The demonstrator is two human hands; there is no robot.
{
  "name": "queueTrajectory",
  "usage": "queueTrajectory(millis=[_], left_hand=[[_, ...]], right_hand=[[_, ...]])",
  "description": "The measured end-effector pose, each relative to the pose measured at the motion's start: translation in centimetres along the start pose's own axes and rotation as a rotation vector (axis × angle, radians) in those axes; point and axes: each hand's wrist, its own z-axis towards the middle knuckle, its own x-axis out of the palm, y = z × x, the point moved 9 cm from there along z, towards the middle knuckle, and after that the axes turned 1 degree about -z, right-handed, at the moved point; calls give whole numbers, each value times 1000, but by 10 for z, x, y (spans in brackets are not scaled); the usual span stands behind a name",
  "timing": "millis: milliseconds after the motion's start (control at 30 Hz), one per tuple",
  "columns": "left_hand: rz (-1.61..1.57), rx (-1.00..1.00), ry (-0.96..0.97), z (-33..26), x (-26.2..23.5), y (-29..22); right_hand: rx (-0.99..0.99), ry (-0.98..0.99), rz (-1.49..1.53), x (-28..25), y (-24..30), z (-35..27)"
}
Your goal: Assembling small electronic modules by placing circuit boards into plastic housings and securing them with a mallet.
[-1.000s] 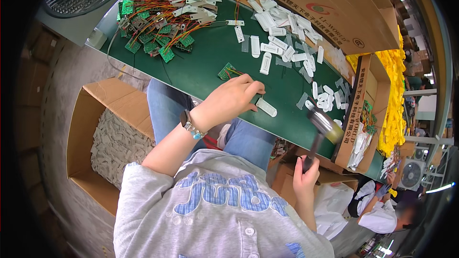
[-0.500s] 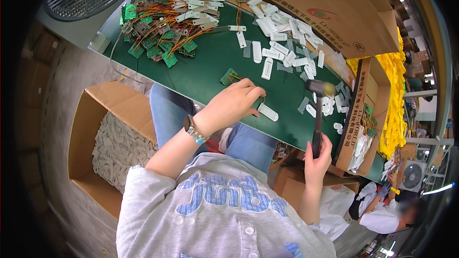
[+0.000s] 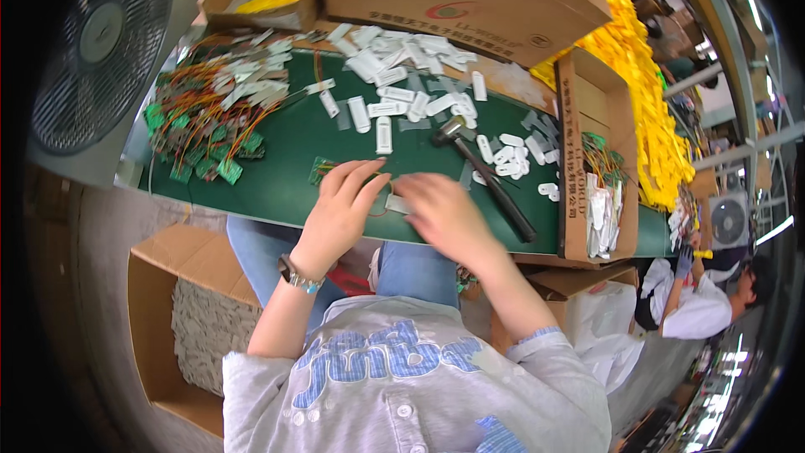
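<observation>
Since the hammer point(image 3: 492, 184) lies apart, presumably leaving both hands free, the left hand point(image 3: 340, 210), fingers bent, and blurred right hand point(image 3: 446, 216), fingers spread, flank the white casing point(image 3: 397, 205) near the table point(image 3: 289, 138) edge, grip indeterminable.

Green tabletop point(image 3: 293, 143), white casings point(image 3: 384, 136), grey shirt point(image 3: 520, 390), blue-checked lettering point(image 3: 426, 358)

Place: a factory assembly workshop, by all I can see
Bench point(image 3: 293, 144): green-topped, heaped with wired circuit boards point(image 3: 210, 122) and white plastic pieces point(image 3: 411, 54), a hammer point(image 3: 495, 184) among them
Floor carton point(image 3: 155, 344): open, holding masses of small grey pieces
Company: a co-worker point(image 3: 700, 306) in white, off to the right
Air: a big fan point(image 3: 101, 33) beside the bench
</observation>
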Motion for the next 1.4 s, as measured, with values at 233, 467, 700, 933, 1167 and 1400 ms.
queueTrajectory(millis=[233,467,700,933,1167,1400], left_hand=[[73,17,-199,-17,-1,5],[29,3,-179,-15,-3,5],[17,-38,-18,-2,2,-1],[39,-76,54,0,11,7],[6,-62,68,0,7,6],[-56,0,72,-4,12,4]], right_hand=[[-25,-272,-132,-32,-6,19],[344,-721,-701,-202,-82,-56],[923,-349,-883,-209,-172,-181],[490,-369,-354,-129,-104,-41],[15,-184,-190,-8,-56,79],[-56,-74,-307,24,-58,110]])
